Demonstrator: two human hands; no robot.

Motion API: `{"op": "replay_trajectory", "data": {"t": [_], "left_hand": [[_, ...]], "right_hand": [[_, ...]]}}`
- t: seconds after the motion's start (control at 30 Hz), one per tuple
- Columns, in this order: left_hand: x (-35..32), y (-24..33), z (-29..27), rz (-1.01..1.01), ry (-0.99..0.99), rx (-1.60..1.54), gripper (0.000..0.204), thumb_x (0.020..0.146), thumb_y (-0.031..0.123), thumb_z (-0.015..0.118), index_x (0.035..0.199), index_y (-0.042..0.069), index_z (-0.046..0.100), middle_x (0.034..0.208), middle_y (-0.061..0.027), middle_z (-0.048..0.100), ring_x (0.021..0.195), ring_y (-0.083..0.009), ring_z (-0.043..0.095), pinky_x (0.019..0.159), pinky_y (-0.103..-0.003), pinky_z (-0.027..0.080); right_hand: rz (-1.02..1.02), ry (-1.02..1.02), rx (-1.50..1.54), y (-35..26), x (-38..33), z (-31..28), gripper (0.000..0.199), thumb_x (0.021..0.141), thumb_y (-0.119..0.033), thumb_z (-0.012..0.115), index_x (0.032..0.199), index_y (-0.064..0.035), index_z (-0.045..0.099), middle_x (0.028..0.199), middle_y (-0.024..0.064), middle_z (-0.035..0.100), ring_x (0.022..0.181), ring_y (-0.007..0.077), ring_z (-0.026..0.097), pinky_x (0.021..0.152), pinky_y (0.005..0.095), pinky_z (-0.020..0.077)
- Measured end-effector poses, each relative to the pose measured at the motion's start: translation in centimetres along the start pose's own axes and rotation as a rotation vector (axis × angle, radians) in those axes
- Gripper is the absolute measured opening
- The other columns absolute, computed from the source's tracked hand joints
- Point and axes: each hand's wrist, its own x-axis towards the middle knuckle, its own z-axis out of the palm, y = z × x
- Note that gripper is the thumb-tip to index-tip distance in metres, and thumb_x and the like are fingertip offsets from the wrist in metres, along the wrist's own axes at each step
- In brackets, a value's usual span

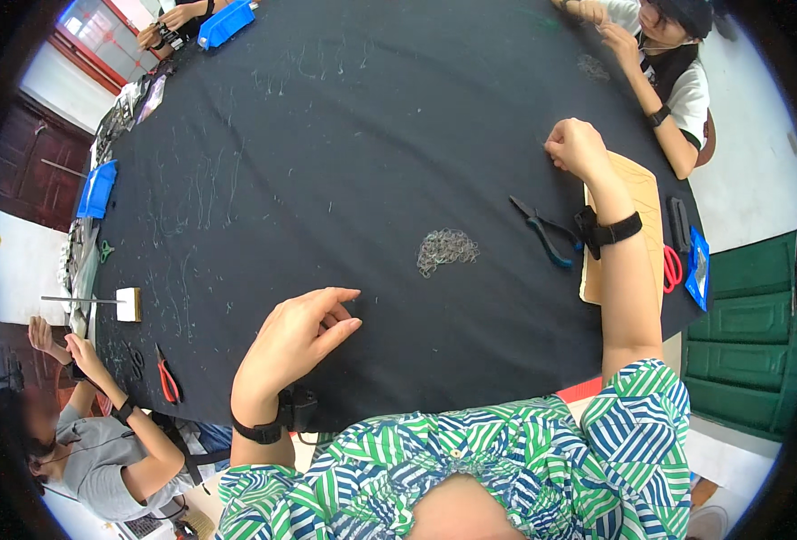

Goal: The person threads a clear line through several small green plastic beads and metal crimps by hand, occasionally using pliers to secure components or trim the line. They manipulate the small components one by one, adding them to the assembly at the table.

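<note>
Grip on the left hand [292,337] is loose: thumb and index finger are apart, both tips pointing right, with dark cloth showing in the gap. The right hand [578,147] has its fingers curled in with the tips bunched toward the left, and honestly I can't tell whether anything tiny is pinched in there.

The closest stuff is a little heap of small metal bits [448,250], sitting on the black-covered tabletop [371,180] between the two hands, to the right of the left one and on the near side of the right one. It's wider than it is deep, so its long axis runs roughly left to right. The bits themselves are too small to make out individually.

Just right of the heap there's a pair of teal-handled pliers [532,218]. Nose points far and left, handles spread near and right, so the long axis is a diagonal. They're a bit apart from the heap and on the near side of the right hand.

A beige board [641,191] lies under the right forearm, long side running near to far. Past it on the right are red-handled scissors [679,264] and a blue packet [698,270]. Over on the near left, red-handled pliers [166,376] also point their nose to the far side.
</note>
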Motion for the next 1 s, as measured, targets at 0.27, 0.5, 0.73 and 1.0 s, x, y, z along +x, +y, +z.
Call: {"op": "replay_trajectory", "data": {"t": [0.27,0.5,0.73,1.0], "left_hand": [[0.0,-0.3,0.2,-0.001,-0.001,0.01,0.034,0.089,0.012,0.068,0.12,0.0,0.064,0.088,-0.0119,0.07,0.073,-0.0174,0.068,0.066,-0.029,0.054],[0.0,-0.2,0.4,0.009,0.003,0.025,0.034,0.089,0.013,0.068,0.12,0.0,0.064,0.088,-0.0118,0.07,0.072,-0.0173,0.067,0.066,-0.03,0.054],[0.4,-0.1,0.8,0.016,0.02,0.0,0.035,0.089,0.013,0.069,0.121,0.0,0.063,0.091,-0.0119,0.07,0.073,-0.018,0.067,0.066,-0.03,0.054],[1.5,3.2,0.7,0.372,0.281,-0.105,0.034,0.094,0.017,0.06,0.124,0.001,0.062,0.122,-0.0143,0.064,0.117,-0.0271,0.059,0.101,-0.038,0.043]], "right_hand": [[-0.048,0.147,-0.153,-0.1,0.3,1.1,0.009,0.076,-0.009,0.068,0.077,0.0001,0.072,0.063,0.0132,0.068,0.062,0.0236,0.07,0.067,0.0358,0.0556],[-0.028,0.179,-0.141,0.4,0.2,1.6,0.009,0.075,-0.008,0.066,0.075,-0.0005,0.072,0.064,0.0136,0.068,0.066,0.0252,0.071,0.069,0.0364,0.0553],[-0.288,0.151,-0.009,-1.9,-3.7,-1.2,0.01,0.079,-0.01,0.065,0.082,-0.0006,0.067,0.071,0.0153,0.067,0.068,0.0271,0.068,0.065,0.0376,0.0527],[-1.04,-0.514,0.613,-15.4,-14.7,-6.5,0.01,0.079,-0.011,0.066,0.079,-0.0062,0.058,0.074,0.0112,0.063,0.071,0.0318,0.066,0.063,0.0422,0.0519]]}}
